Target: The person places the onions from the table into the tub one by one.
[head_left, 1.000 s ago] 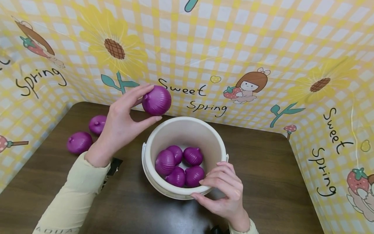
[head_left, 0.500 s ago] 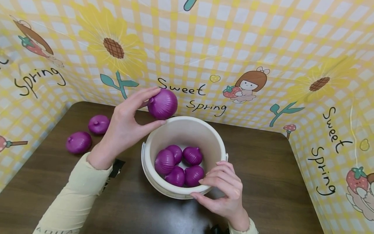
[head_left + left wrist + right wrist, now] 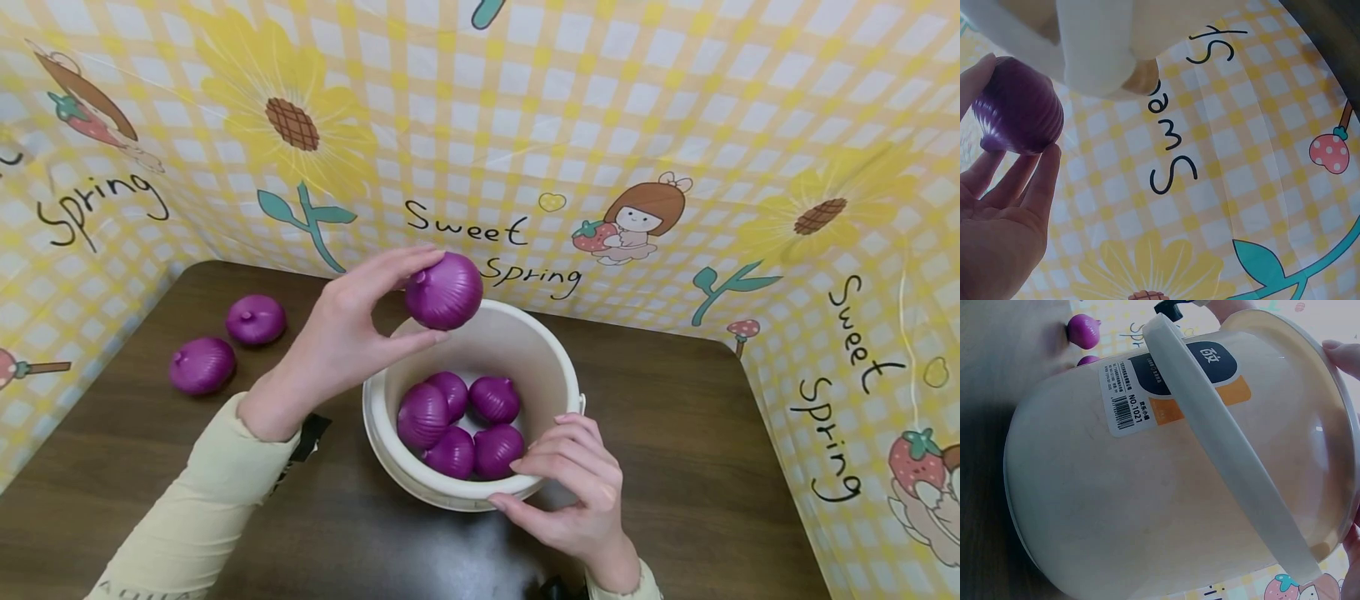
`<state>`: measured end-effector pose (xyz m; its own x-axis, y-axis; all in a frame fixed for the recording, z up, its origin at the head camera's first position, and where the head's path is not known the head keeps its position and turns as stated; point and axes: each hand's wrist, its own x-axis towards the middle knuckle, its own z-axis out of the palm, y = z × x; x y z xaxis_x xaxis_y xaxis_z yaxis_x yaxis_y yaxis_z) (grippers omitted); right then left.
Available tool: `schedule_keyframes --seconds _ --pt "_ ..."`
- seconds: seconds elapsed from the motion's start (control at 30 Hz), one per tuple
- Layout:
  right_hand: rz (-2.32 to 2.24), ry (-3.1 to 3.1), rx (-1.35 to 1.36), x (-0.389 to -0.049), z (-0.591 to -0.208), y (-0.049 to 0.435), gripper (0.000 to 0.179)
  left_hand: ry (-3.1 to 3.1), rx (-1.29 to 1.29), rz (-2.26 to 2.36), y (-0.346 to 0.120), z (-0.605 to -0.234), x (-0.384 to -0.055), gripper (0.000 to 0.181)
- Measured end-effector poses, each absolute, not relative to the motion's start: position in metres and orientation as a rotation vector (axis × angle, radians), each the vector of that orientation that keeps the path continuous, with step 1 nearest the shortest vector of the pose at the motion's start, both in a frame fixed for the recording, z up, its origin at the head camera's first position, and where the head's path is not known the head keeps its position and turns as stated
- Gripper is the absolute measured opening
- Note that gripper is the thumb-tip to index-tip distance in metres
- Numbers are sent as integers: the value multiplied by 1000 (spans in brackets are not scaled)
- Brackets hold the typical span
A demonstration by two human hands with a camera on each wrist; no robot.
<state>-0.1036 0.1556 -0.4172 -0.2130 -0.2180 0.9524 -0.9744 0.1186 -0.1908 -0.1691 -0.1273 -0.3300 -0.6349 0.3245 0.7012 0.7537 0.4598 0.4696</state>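
A purple onion (image 3: 445, 292) is gripped between the thumb and fingers of my left hand (image 3: 352, 333), above the far left part of a white bucket's rim. The left wrist view shows the same onion (image 3: 1019, 106) with fingertips around it. My right hand (image 3: 573, 492) pinches the near right rim of the bucket (image 3: 558, 333), thumb outside and fingers over the edge. Inside the bucket lie several purple onions (image 3: 450, 452). The right wrist view shows the bucket's side (image 3: 1147, 487) with a label and its white handle (image 3: 1229, 456) hanging down.
Two more onions, one nearer (image 3: 202, 366) and one farther (image 3: 256, 320), lie on the dark wooden table (image 3: 667, 433) left of the bucket. A yellow checked cloth (image 3: 480, 117) with printed flowers stands round the table's back and sides.
My left hand has carried the onion right and slightly down, from left of the bucket to over its far left rim. My right hand stays on the rim.
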Motion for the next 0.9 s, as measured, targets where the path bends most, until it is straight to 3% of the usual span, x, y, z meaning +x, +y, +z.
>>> schedule_keyframes --seconds 0.9 --pt "1163 -1600 1195 -102 -416 155 29 -2471 -1094 -1074 -109 -346 -174 74"
